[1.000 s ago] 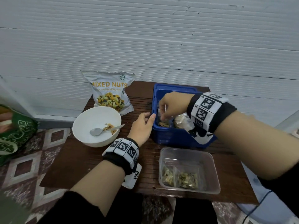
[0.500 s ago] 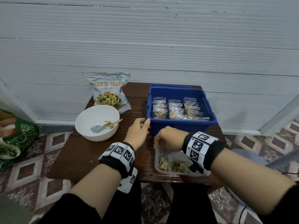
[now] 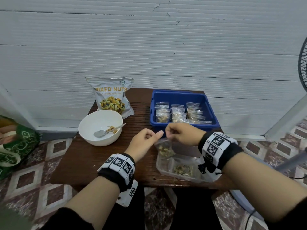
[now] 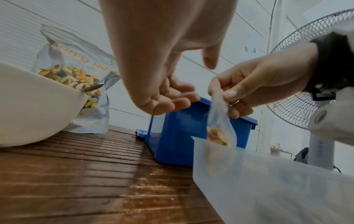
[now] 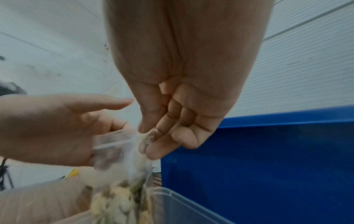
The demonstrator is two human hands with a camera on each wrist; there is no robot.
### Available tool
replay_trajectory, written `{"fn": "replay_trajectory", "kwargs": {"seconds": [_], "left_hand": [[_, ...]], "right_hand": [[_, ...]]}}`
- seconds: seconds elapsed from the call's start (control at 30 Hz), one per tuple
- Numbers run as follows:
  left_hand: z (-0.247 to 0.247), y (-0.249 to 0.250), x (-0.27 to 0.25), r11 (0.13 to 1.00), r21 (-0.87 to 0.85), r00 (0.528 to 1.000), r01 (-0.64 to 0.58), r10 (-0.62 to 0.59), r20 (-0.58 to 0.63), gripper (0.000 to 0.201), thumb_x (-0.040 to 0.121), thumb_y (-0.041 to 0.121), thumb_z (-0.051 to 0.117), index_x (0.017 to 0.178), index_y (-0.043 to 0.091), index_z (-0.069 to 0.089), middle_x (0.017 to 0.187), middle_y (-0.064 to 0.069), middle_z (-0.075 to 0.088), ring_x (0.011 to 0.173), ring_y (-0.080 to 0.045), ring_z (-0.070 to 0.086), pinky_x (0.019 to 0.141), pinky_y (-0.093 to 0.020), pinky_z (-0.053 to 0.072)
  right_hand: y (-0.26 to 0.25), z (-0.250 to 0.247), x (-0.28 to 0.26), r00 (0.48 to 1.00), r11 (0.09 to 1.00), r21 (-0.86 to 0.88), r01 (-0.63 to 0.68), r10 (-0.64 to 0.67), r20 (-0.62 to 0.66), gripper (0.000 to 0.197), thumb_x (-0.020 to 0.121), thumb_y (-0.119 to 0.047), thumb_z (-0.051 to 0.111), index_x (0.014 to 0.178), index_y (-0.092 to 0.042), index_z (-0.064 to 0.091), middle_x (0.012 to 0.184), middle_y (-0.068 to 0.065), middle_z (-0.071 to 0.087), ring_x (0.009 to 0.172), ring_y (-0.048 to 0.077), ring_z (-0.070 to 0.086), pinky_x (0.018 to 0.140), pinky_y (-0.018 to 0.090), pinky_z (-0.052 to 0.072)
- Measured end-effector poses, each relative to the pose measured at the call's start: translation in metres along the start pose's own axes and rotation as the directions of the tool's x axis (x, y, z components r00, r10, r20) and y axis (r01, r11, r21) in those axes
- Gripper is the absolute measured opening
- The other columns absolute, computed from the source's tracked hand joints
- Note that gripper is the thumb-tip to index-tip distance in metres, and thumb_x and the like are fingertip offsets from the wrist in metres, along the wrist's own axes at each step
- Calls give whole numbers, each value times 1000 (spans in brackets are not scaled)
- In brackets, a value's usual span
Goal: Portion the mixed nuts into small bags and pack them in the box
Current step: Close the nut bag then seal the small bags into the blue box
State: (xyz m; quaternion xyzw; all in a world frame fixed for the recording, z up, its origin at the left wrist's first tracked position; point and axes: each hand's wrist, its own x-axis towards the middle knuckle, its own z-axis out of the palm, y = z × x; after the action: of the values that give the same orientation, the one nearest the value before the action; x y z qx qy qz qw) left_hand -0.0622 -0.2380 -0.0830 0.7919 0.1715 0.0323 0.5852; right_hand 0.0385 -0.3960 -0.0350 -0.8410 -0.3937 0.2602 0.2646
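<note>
Right hand (image 3: 181,134) is pinching a small bag (image 3: 164,149) of nuts by its top, dangling it over the clear tub (image 3: 178,170), just in front of the blue box (image 3: 182,97). Left hand (image 3: 144,143) is hovering beside it, fingers loosely curled, gripping nothing.

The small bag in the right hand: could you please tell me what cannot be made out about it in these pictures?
- Seal: the small bag top is covered by the right hand grip in the head view; zip state unknown.
- Contents: motion blur in the right wrist view smears the nuts.
- Lower part: the clear container wall hides it in the left wrist view.
- Left hand: contact with the bag unclear.
</note>
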Motion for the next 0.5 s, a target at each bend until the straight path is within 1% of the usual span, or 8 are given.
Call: {"fn": "replay_trajectory", "kwargs": {"seconds": [0.07, 0.13, 0.17, 0.2, 0.27, 0.33, 0.4, 0.5], "left_hand": [[1, -1, -3, 999, -15, 998, -51, 52, 47, 27, 77, 41, 74, 85, 17, 68, 84, 5, 69, 79, -5, 60, 72, -18, 45], [1, -1, -3, 994, 23, 994, -110, 110, 25, 11, 78, 29, 77, 80, 22, 69, 81, 8, 69, 73, 2, 60, 70, -14, 45], [0, 1, -3, 989, 56, 990, -137, 138, -2, 8, 80, 25, 76, 77, 25, 69, 79, 9, 69, 71, 3, 59, 69, -13, 45], [-1, 1, -3, 984, 85, 987, -157, 160, -30, 9, 81, 24, 75, 75, 27, 68, 79, 9, 70, 71, 3, 60, 69, -12, 44], [-2, 3, -1, 978, 101, 980, -180, 187, -63, 11, 81, 24, 75, 72, 27, 68, 80, 8, 70, 73, -3, 61, 69, -14, 45], [-3, 4, 1, 973, 113, 975, -200, 209, -70, 13, 80, 24, 76, 70, 26, 67, 78, 7, 71, 71, -5, 61, 69, -18, 45], [-3, 4, 3, 969, 127, 973, -214, 223, -59, 14, 79, 22, 76, 69, 24, 67, 78, 7, 71, 71, -3, 60, 70, -20, 45], [-3, 5, 8, 967, 122, 971, -226, 233, -46, 13, 79, 22, 76, 69, 23, 67, 80, 6, 71, 75, -6, 63, 75, -24, 49]], "right_hand": [[3, -4, -2, 997, 995, 101, 8, 0, -79, 25, 93, 0, 51, 78, -20, 51, 75, -5, 60, 65, 7, 55, 62, 13, 44], [5, -5, -4, 991, 985, 174, 17, 6, -132, 23, 94, 0, 51, 79, -18, 53, 74, -2, 60, 65, 9, 55, 63, 15, 46], [6, -5, -5, 988, 979, 203, 22, 10, -152, 22, 93, 0, 51, 80, -17, 54, 73, -2, 59, 64, 8, 55, 63, 13, 45], [6, -5, -6, 986, 972, 233, 30, 10, -167, 20, 93, 0, 53, 82, -17, 55, 72, -2, 59, 63, 5, 56, 62, 12, 45], [6, -4, -8, 982, 950, 308, 57, 3, -191, 18, 90, 0, 59, 86, -17, 57, 72, -1, 61, 62, 0, 58, 63, 11, 45], [7, -2, -8, 977, 931, 357, 82, -4, -215, 21, 86, 1, 64, 88, -19, 57, 75, 2, 63, 69, 4, 61, 69, 13, 47], [9, -1, -7, 967, 935, 347, 79, 13, -255, 24, 84, 2, 66, 86, -20, 56, 73, 5, 63, 72, 9, 63, 76, 21, 48], [10, 3, -6, 945, 943, 325, 72, 39, -324, 28, 82, 4, 66, 83, -20, 52, 65, 1, 62, 66, 1, 62, 74, 20, 45]]}}
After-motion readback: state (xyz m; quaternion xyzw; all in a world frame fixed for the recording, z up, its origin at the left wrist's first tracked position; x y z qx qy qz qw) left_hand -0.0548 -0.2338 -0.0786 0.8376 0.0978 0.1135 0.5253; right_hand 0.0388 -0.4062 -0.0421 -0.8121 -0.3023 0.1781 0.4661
